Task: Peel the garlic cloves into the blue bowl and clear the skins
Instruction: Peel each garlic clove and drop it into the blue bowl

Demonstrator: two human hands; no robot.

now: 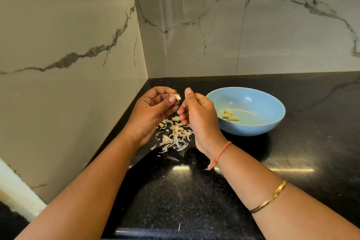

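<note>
Presently: one clove in hand, three in the bowl, skins uncleared

From my remote station I log the following. The left hand (153, 111) pinches a garlic clove (176, 96) between thumb and fingertips, above the counter (292, 161) near its back left corner. Papery skin clings to the clove's tip. The right hand (196, 115) sits just beside it, not touching the clove, fingers curled and thumb raised, with nothing visible in its grip. The blue bowl (253, 128) stands toward the back edge, to the right of both hands, and holds three peeled cloves (229, 115). A loose heap of skins (174, 135) lies on the counter below the hands, just left of the bowl. A stray shred lies near the front edge.

Assessment: peeling is in progress; clearing has not begun. For this step I would hold the clove firm at one end, bring the right thumbnail under the lifted skin at the tip and strip along the length, turning the clove between pulls. I would keep the work over the existing heap so shreds neither scatter nor drift into the bowl. I would check for clinging film before release.
</note>
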